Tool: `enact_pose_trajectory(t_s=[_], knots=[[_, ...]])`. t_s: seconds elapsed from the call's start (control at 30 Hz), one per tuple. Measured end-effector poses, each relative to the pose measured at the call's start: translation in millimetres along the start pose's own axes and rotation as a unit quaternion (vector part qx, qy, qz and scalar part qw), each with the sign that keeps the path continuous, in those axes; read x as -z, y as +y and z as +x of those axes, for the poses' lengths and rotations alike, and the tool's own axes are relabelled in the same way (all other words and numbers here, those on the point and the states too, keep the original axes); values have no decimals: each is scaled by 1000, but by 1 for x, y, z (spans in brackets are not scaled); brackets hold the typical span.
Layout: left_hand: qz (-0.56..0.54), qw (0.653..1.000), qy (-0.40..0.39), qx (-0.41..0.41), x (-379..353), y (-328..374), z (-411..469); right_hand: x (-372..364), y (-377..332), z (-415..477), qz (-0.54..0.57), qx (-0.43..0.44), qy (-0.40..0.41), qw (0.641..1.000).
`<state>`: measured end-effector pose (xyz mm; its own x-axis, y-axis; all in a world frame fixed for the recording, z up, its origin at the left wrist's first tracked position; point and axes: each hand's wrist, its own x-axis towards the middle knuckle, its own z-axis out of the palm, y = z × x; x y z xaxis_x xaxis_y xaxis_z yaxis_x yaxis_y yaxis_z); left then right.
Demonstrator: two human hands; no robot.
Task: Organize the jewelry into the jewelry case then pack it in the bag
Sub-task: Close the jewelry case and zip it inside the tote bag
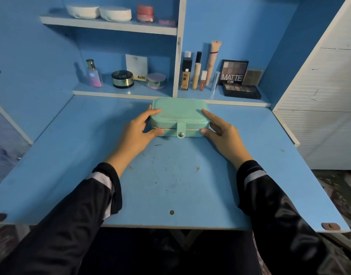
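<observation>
A mint-green jewelry case (179,113) sits closed on the blue desk (170,175), toward its back edge, its snap strap (181,130) fastened down the front. My left hand (139,132) grips the case's left end, fingers on the lid and thumb against the lower front. My right hand (222,133) grips the right end the same way. No jewelry and no bag are in view.
Behind the case a low shelf holds a perfume bottle (94,74), compacts (122,79), foundation tubes (186,72) and eyeshadow palettes (234,73). An upper shelf (111,24) carries round containers. A white panel (325,96) stands at the right.
</observation>
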<state>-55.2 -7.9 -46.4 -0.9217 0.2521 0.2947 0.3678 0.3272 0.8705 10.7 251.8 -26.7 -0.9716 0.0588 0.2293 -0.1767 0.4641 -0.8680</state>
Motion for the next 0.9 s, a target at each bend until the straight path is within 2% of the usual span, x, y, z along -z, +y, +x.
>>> enact_pose_trajectory(t_s=[0.17, 0.27, 0.7, 0.9], knots=[[-18, 1000, -8, 2, -1, -4, 1, -1, 0, 0, 19, 5, -9, 1000], [-15, 1000, -9, -3, -3, -4, 0, -3, 0, 1, -7, 9, 11, 1000], [9, 1000, 28, -8, -6, -4, 1, -7, 2, 3, -19, 21, 53, 998], [-15, 999, 43, -8, -6, 4, -3, -8, 3, 2, 3, 18, 60, 998]])
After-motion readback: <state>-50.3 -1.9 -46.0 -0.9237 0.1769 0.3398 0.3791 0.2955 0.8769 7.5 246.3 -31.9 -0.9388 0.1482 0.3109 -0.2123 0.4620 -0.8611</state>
